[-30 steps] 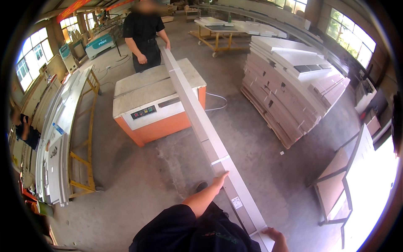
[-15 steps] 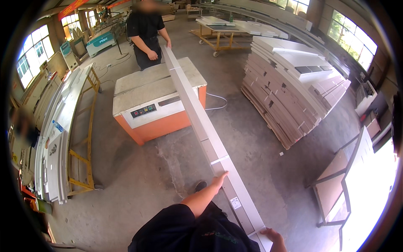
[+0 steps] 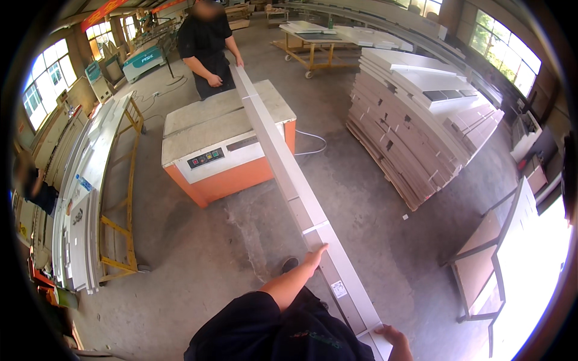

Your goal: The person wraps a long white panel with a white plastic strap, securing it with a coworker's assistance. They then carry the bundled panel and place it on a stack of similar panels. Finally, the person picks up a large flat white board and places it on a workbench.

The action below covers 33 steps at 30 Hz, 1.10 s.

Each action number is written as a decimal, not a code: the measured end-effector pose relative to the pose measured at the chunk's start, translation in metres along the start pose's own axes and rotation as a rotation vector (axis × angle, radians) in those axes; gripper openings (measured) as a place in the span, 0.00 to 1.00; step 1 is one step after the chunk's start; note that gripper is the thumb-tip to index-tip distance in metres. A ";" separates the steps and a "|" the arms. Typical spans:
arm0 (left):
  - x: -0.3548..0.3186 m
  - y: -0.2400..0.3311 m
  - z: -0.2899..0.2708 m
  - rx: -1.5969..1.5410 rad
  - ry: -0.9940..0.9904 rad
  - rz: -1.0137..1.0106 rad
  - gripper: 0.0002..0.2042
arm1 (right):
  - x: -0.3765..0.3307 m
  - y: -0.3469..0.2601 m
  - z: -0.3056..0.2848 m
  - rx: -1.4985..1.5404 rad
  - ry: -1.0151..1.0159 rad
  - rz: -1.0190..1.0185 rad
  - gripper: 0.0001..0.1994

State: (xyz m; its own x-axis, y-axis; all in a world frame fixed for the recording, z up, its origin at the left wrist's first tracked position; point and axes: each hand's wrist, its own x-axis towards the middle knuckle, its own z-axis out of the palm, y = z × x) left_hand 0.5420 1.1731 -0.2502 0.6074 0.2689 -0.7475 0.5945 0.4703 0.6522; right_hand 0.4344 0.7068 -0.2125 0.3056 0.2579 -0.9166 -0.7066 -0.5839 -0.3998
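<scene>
My half-curled left hand (image 3: pixel 313 260) and right hand (image 3: pixel 394 338) are holding the long pack (image 3: pixel 306 207), overhanging the machine's (image 3: pixel 205 132) front edge; one grip slackening could be tipping it.

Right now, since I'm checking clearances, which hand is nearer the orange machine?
Left. The left hand holds the left side of the long bundle, partway back from the machine. The right hand is by the bundle's near end, farther from the machine.
</scene>
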 end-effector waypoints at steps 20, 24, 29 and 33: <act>-0.012 0.009 0.003 0.011 0.002 -0.012 0.45 | -0.001 -0.004 0.003 -0.009 0.015 0.003 0.27; -0.013 0.010 0.004 0.027 -0.004 0.015 0.45 | -0.012 -0.014 0.007 0.006 0.011 0.002 0.28; -0.014 0.009 0.003 0.019 -0.001 0.010 0.45 | -0.004 -0.006 0.002 0.013 -0.005 -0.009 0.28; -0.010 0.006 0.003 0.002 0.002 0.005 0.46 | 0.015 0.015 -0.008 0.023 -0.020 -0.002 0.27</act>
State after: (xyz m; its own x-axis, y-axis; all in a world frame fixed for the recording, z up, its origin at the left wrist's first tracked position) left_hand 0.5409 1.1709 -0.2386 0.6097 0.2730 -0.7442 0.5920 0.4675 0.6565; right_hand 0.4333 0.6959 -0.2327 0.2945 0.2741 -0.9155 -0.7208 -0.5652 -0.4011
